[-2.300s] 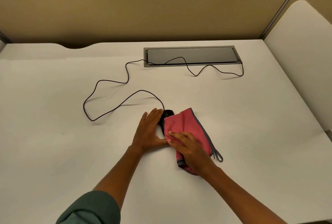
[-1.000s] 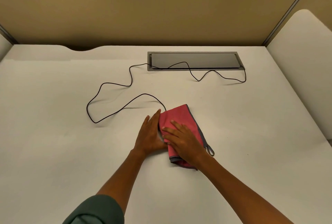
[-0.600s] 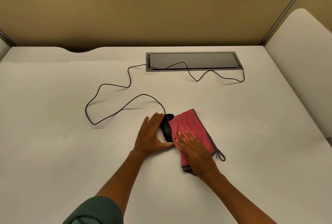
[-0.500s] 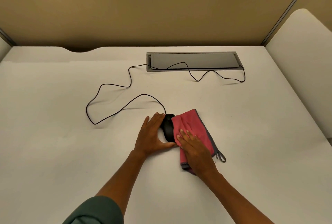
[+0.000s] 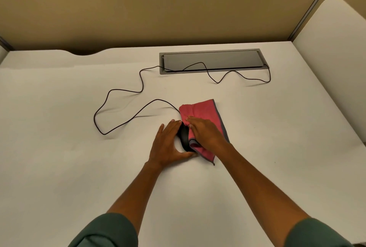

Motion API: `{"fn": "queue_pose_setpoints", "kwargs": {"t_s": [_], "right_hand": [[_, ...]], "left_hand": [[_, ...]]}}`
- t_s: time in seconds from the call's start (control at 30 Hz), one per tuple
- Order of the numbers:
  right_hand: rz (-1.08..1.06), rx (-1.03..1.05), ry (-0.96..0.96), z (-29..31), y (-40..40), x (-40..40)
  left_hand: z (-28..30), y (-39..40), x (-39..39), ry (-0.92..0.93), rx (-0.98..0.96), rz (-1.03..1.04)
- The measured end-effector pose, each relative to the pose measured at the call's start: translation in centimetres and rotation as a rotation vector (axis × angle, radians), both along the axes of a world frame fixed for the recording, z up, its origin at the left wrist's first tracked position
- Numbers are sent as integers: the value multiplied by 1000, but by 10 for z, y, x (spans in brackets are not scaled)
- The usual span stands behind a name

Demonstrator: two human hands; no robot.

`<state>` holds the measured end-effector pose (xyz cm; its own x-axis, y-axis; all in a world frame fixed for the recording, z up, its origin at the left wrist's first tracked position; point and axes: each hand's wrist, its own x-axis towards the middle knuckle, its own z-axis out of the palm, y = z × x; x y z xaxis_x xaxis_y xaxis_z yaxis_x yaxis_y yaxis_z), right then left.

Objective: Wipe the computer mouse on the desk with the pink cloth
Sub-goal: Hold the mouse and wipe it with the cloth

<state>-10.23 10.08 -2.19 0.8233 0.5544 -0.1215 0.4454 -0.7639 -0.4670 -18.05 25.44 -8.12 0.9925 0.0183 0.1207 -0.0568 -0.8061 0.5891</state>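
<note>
left hand [image 5: 168,143] cupped open against black mouse [image 5: 184,138] | right hand [image 5: 206,134] fingers flat, pressing pink cloth [image 5: 202,111] onto mouse | desk [image 5: 59,157]

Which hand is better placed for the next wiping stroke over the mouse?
Right hand: it presses the pink cloth on the mouse. The left hand braces the mouse's side.

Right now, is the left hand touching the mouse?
Touching. The head view shows the left hand cupped against the black mouse's left side, thumb curled round its near end, with no gap visible.
</note>
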Motion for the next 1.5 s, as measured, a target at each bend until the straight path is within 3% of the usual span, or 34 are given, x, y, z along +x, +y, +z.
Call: {"fn": "queue_pose_setpoints", "kwargs": {"t_s": [0.1, 0.17, 0.3, 0.47, 0.73, 1.0, 1.5], "right_hand": [[-47, 111, 13, -17, -9, -15], [-78, 121, -97, -25, -19, -29], [-7, 224, -122, -43, -35, -61], [272, 241, -354, -67, -59, -82], [425, 149, -570, -54, -34, -61], [359, 95, -579, -55, -22, -62], [382, 185, -529, -64, -70, -72]], "left_hand": [[0, -1, -1, 4, 7, -22], [0, -1, -1, 2, 5, -29], [1, 1, -3, 6, -18, -18], [-1, 1, -3, 5, -1, -27], [-5, 4, 2, 11, 11, -56], [-6, 4, 1, 1, 17, -61], [0, 1, -2, -13, -30, -36]]}}
